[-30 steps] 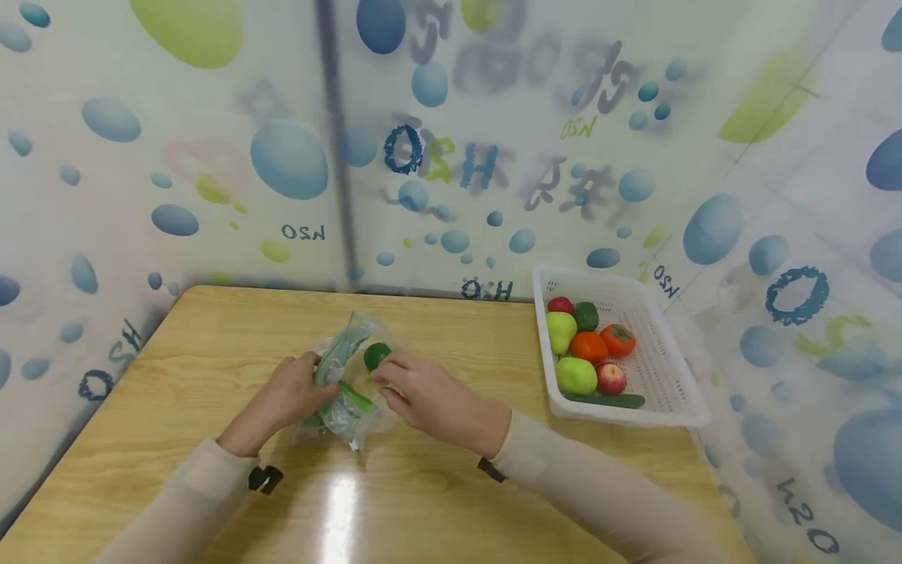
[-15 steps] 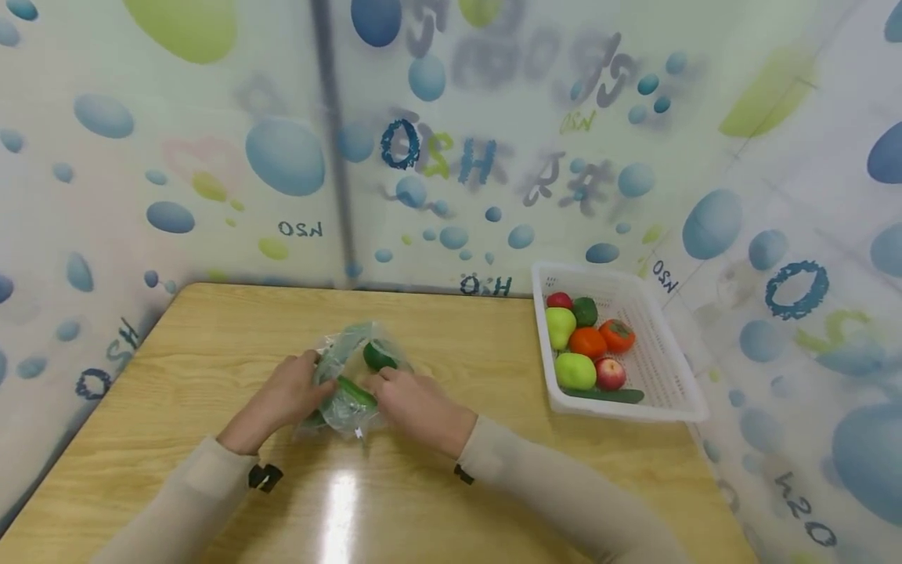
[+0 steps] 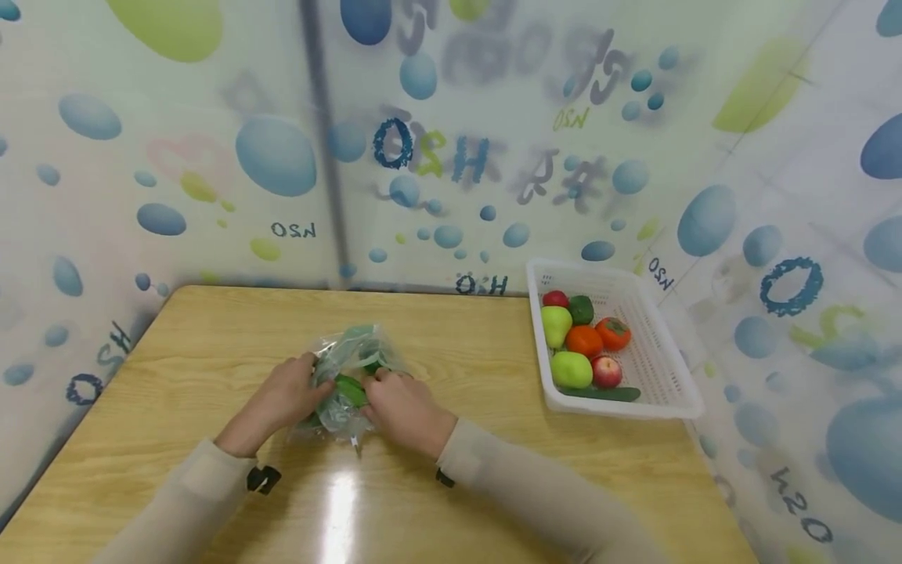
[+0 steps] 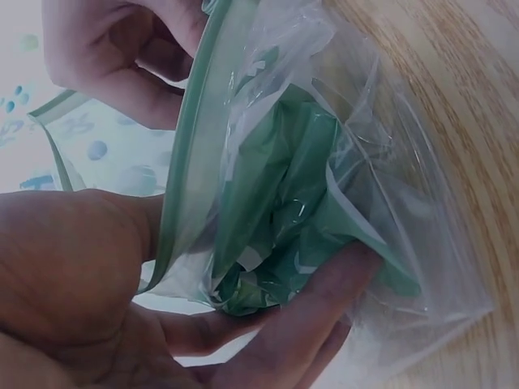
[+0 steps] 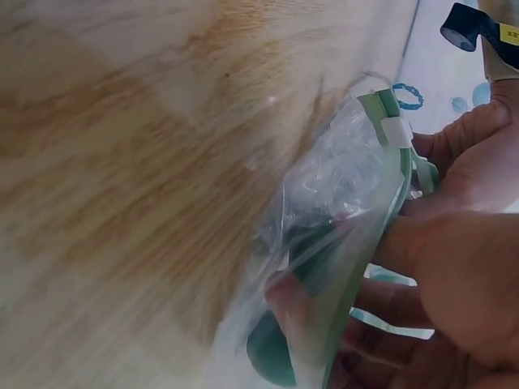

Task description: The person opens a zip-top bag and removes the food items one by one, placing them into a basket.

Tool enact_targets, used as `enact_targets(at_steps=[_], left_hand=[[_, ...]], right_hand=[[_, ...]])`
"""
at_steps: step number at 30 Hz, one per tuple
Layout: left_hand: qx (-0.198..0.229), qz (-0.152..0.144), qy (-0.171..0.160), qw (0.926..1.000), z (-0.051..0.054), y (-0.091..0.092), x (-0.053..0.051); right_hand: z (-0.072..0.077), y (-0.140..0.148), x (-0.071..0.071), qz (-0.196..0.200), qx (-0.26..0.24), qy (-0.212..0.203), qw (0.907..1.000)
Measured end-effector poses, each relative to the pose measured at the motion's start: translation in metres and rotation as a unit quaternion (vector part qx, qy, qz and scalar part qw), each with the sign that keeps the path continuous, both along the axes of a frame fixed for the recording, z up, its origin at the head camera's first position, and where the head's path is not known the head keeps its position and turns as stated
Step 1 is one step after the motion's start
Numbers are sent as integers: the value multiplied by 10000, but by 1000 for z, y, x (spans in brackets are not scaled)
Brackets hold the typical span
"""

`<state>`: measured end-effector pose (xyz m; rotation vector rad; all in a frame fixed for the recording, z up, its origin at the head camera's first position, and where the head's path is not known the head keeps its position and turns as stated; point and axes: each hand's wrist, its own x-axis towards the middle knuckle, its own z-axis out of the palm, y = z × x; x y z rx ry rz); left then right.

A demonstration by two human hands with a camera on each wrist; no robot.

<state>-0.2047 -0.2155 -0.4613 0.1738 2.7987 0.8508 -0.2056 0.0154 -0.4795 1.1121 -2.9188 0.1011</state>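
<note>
A clear zip bag (image 3: 345,419) with a green rim (image 4: 188,121) and green panels stands on the table. My left hand (image 3: 282,395) grips its left side, with fingers spread along the plastic in the left wrist view. My right hand (image 3: 403,411) reaches into the bag's mouth from the right. Through the plastic in the right wrist view, its fingers curl round a smooth dark green object (image 5: 272,348), whose kind I cannot make out. A bright green strip (image 3: 350,389) shows between both hands. The white slider (image 5: 396,131) sits at one end of the rim.
A white perforated basket (image 3: 669,368) stands at the right back of the wooden table (image 3: 232,329). Inside lie green fruit (image 3: 571,370), persimmons (image 3: 613,334), an apple (image 3: 606,372) and a cucumber (image 3: 602,393). A patterned curtain wall (image 3: 423,196) hangs behind.
My right hand has moved left and down, deeper into the bag's mouth. The dark green object is now more hidden by it. The left hand keeps its grip almost unmoved.
</note>
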Motion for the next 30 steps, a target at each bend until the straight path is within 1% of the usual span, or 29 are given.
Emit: enact_targets(at_steps=[4,8,12,17,19,22,26,30], left_hand=[[8,27,-37,10000,0,0,1],[-6,-2,-13,10000,-1,0,2],[24,-5,-23,10000,-2,1,3],[102,14,-15,9999,-2,2,3],[122,-12,4,9999,-2,1,4],[109,-29,6,9999,-2,1,5],[96,-34,-88,9999,-1,2,4],[99,-32,-142,9998,-1,3,4]], right_hand=[[-3,-4,0,-178,125,-30,9998],[-6,-7,0,-261,206,-36,9994],[-5,-6,0,-275,274,7,9992],[-5,-6,1,-193,344,339,9986],[-5,-7,1,-177,368,404,9983],[-5,-8,2,-175,418,418,9981],[-4,-10,2,-195,480,437,9977],[-3,-13,2,-342,622,413,9966]])
